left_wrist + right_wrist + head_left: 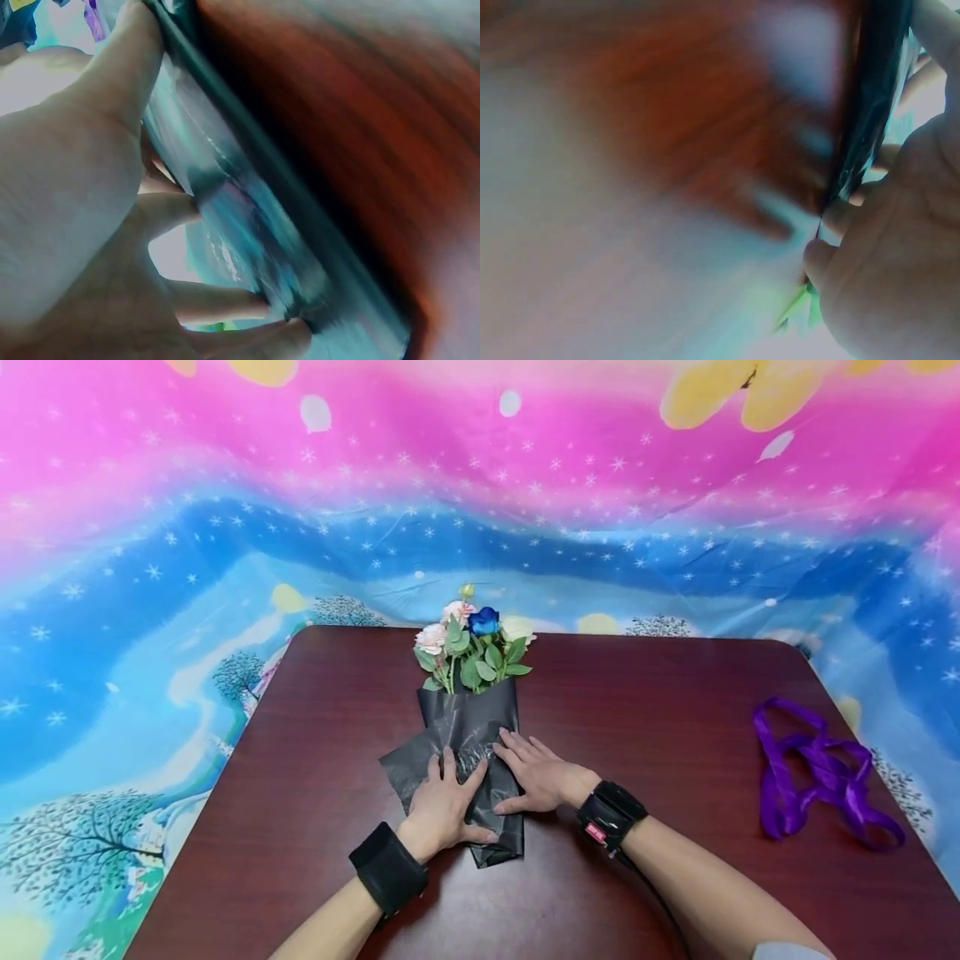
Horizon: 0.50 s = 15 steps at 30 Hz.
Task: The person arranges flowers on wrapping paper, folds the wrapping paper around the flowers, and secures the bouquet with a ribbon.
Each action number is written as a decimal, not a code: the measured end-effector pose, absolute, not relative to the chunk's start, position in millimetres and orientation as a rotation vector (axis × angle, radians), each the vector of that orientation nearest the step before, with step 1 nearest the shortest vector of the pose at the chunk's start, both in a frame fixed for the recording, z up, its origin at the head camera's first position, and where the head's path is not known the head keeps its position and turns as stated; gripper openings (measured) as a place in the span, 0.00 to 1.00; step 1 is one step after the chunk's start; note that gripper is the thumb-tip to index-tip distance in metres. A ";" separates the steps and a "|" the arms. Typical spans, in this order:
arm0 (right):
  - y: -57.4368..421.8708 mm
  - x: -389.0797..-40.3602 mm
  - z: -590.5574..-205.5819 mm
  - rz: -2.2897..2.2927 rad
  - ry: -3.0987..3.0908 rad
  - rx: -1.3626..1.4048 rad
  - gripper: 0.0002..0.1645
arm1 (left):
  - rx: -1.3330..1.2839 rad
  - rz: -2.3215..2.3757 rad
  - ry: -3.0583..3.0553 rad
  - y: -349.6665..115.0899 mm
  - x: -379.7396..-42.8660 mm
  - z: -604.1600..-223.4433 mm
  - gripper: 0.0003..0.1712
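A bouquet lies on the table, its blue rose, pink flowers and white flower showing above black wrapping paper. The paper is folded over the stems, and one corner juts out to the left. My left hand rests on the lower part of the paper with fingers spread. On the paper's right edge, my right hand presses with its fingers extended. Both wrist views show fingers touching the dark, shiny paper. The lower stems are hidden inside the wrap.
A loose heap of purple ribbon lies at the right side of the dark red wooden table. Behind the table hangs a colourful printed cloth. A black band sits on each wrist.
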State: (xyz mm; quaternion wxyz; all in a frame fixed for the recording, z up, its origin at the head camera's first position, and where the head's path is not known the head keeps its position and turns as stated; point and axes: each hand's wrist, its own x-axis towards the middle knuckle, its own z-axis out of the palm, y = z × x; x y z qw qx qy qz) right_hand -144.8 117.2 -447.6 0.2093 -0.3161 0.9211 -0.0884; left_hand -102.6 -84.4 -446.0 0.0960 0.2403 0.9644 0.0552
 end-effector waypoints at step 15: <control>67.2 -170.2 -451.8 -0.135 2.492 -0.964 0.58 | 0.503 0.093 2.900 -119.4 -100.8 -444.6 0.60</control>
